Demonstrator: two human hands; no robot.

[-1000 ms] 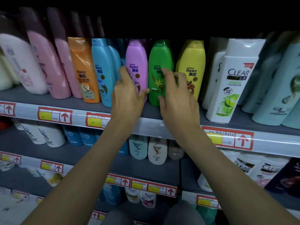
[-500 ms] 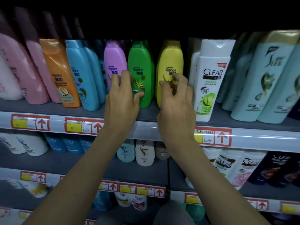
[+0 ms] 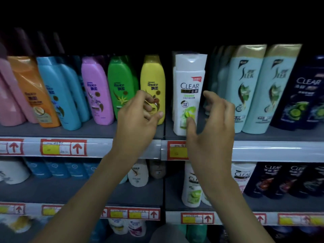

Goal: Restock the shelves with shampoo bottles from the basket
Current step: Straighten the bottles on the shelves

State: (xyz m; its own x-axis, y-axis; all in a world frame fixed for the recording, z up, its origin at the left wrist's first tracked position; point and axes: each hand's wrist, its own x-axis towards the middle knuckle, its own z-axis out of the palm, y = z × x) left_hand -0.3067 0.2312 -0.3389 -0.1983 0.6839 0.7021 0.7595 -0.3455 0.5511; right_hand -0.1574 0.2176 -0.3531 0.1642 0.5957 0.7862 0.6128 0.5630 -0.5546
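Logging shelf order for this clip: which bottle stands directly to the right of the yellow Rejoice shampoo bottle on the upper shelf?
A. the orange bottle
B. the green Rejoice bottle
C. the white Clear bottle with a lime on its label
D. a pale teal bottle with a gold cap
C: the white Clear bottle with the lime label stands just right of the yellow Rejoice shampoo bottle, past the shelf divider.

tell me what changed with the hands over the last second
Both hands worked rightward along the row: the left hand went from the purple bottle to the yellow bottle, the right hand from the green bottle to the white bottle. Neither holds anything. The bottles stayed standing.
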